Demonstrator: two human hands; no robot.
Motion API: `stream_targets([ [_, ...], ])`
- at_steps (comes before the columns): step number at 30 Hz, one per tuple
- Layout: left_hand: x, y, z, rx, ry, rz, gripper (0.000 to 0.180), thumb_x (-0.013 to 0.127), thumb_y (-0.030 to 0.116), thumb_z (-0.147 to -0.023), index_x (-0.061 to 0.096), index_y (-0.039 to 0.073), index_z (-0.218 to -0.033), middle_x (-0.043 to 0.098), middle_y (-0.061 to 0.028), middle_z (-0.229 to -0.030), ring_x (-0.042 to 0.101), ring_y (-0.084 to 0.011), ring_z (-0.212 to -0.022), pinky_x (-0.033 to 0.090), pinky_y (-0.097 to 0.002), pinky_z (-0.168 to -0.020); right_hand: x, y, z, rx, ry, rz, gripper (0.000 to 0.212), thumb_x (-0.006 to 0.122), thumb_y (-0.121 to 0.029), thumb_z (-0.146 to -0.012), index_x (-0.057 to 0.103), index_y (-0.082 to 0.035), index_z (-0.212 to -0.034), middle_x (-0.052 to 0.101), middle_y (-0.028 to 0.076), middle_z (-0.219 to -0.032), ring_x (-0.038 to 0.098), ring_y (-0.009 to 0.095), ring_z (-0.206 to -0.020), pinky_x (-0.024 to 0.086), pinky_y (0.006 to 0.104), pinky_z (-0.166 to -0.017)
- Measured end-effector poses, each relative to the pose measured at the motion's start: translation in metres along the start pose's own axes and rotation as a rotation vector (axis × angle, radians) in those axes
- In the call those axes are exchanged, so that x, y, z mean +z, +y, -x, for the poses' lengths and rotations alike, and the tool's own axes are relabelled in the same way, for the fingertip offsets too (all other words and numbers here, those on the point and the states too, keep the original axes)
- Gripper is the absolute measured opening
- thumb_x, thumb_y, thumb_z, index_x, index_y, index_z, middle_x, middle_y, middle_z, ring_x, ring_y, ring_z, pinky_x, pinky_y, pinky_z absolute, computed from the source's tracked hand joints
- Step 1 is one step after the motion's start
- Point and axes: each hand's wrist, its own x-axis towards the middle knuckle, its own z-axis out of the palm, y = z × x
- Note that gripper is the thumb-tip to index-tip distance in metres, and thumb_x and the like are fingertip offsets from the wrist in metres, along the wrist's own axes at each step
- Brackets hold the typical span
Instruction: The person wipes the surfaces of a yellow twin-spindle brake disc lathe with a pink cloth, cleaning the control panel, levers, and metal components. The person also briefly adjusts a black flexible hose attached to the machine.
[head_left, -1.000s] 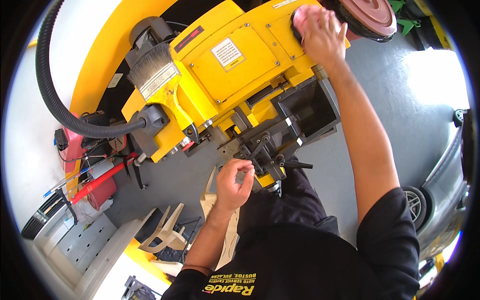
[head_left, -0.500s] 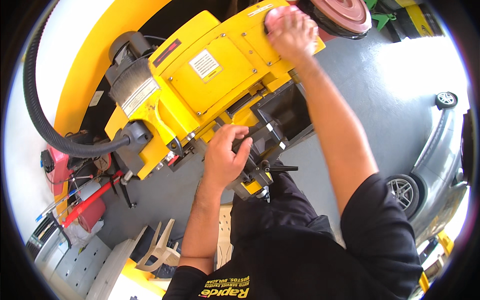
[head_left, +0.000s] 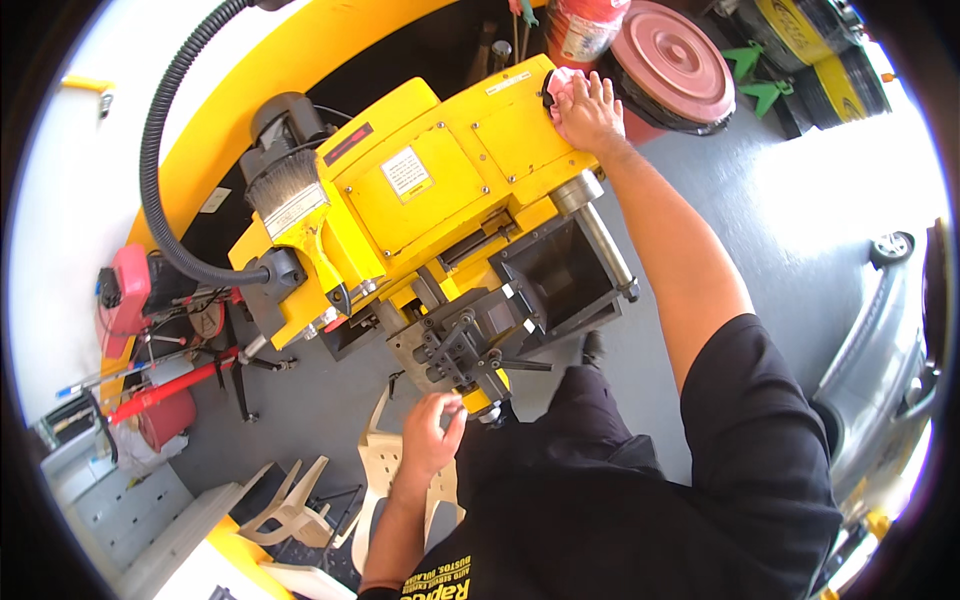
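A yellow brake lathe stands in front of me. My right hand lies over a crumpled pink cloth, pressing it against the machine's far right end. Most of that cloth is under the palm and fingers. My left hand hovers near the black tool holder at the machine's near side; its fingers are loosely bent, the thumb stands apart, and nothing shows in it. A wide paintbrush with a yellow handle rests on the machine's left end. Below the right wrist a metal shaft sticks out.
A ribbed black hose arches along the left. Behind the machine's right end stand a lidded reddish bin and a red bucket. Beige plastic chairs are at the lower left, near a red jack. A grey car stands at right.
My left hand has drawn back toward me from the tool holder. My right hand stays on the cloth at the far end. The view has shifted, and the metal shaft now shows.
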Motion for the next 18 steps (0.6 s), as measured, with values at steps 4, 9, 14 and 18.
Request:
stream_targets([
  [4, 0.074, -0.001, 0.067, -0.327, 0.265, 0.095, 0.021, 0.075, 0.009, -0.097, 0.070, 0.001, -0.116, 0.077, -0.0103, -0.103, 0.075, -0.0198, -0.094, 0.059, -0.0340, -0.086, -0.004, 0.012, 0.000, -0.205, 0.023, -0.166, 0.070, 0.046, -0.047, -0.109, 0.031, -0.012, -0.168, 0.027, 0.020, -0.175, 0.030, 0.043, -0.160, 0.034, 0.0653, -0.123],
  [9, 0.207, -0.005, 0.154, -0.514, 0.359, 0.047, 0.024, 0.072, 0.017, -0.101, 0.069, -0.002, -0.117, 0.078, -0.0122, -0.103, 0.075, -0.0217, -0.097, 0.060, -0.0383, -0.087, 0.044, 0.096, 0.043, -0.548, 0.090, -0.253, 0.055, 0.053, -0.037, -0.108, 0.045, -0.011, -0.156, 0.044, 0.022, -0.164, 0.056, 0.045, -0.138, 0.050, 0.0564, -0.112],
  [14, 0.326, -0.012, 0.274, -0.904, 0.139, 0.043, 0.038, 0.068, 0.039, -0.105, 0.068, 0.001, -0.113, 0.077, -0.0129, -0.108, 0.075, -0.0262, -0.101, 0.059, -0.0446, -0.089, -0.006, 0.200, 0.159, -0.700, -0.637, -0.079, 0.027, 0.056, -0.023, -0.106, 0.064, -0.008, -0.127, 0.068, 0.020, -0.138, 0.068, 0.040, -0.124, 0.054, 0.0517, -0.106],
  [18, 0.323, 0.049, 0.255, -1.035, -0.104, 0.441, 0.066, 0.057, 0.060, -0.106, 0.068, -0.002, -0.127, 0.075, -0.0182, -0.127, 0.072, -0.0341, -0.113, 0.055, -0.0468, -0.097, 0.059, 0.417, 0.284, -0.445, -0.700, -0.142, 0.029, 0.065, -0.030, -0.097, 0.064, -0.009, -0.117, 0.070, 0.015, -0.115, 0.063, 0.039, -0.115, 0.055, 0.0522, -0.098],
])
